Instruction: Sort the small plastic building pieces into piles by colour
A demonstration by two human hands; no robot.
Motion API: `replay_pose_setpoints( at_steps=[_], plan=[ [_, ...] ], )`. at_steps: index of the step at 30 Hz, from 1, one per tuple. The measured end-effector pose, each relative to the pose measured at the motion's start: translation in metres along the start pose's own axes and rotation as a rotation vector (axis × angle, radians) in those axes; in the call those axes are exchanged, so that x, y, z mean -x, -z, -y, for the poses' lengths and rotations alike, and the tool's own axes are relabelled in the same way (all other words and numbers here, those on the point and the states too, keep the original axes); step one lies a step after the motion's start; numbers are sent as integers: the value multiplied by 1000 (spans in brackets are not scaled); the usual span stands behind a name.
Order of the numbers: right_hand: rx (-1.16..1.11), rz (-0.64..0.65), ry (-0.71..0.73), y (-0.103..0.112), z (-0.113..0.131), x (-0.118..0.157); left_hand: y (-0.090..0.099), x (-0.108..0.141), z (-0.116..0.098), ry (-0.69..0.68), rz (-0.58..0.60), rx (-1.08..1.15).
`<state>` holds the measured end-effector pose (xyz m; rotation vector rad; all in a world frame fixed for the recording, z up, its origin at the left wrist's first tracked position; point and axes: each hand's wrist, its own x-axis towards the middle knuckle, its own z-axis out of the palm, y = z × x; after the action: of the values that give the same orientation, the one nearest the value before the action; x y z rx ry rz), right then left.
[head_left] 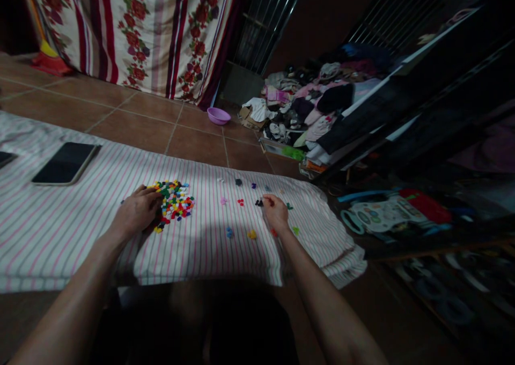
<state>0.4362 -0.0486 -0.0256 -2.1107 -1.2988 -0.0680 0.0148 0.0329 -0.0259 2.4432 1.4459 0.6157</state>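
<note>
A mixed heap of small coloured pieces (176,200) lies on the striped cloth (209,258). My left hand (139,209) rests at the heap's left edge, fingers bent over it; whether they hold a piece is hidden. Right of the heap are small groups sorted by colour, among them pink (223,200), red (240,202), blue (229,232) and yellow pieces (251,235). My right hand (276,210) is just right of the black pieces (258,202), its thumb and forefinger pinched together, with what they hold too small to make out.
A phone (66,164) lies on the cloth at the left. Beyond the cloth are a tiled floor, a purple basin (219,116), a floral curtain (156,38) and a pile of clothes (309,99). A dark rack (378,102) stands at the right.
</note>
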Motion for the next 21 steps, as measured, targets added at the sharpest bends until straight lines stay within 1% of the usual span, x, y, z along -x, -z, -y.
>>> replay_pose_setpoints(
  at_steps=[4,8,13,21],
  plan=[
    [91,-53,-54,3,-13,-18,0,1,-2,13,1,-20],
    [99,-78,-90,2,-24,-34,3,0,-5,31,-12,-18],
    [92,-62,-116,-1,-30,-49,4,1,-7,84,-39,-46],
    [181,-46,-161,-2,-37,-73,2,1,-1,70,-13,-64]
  ],
)
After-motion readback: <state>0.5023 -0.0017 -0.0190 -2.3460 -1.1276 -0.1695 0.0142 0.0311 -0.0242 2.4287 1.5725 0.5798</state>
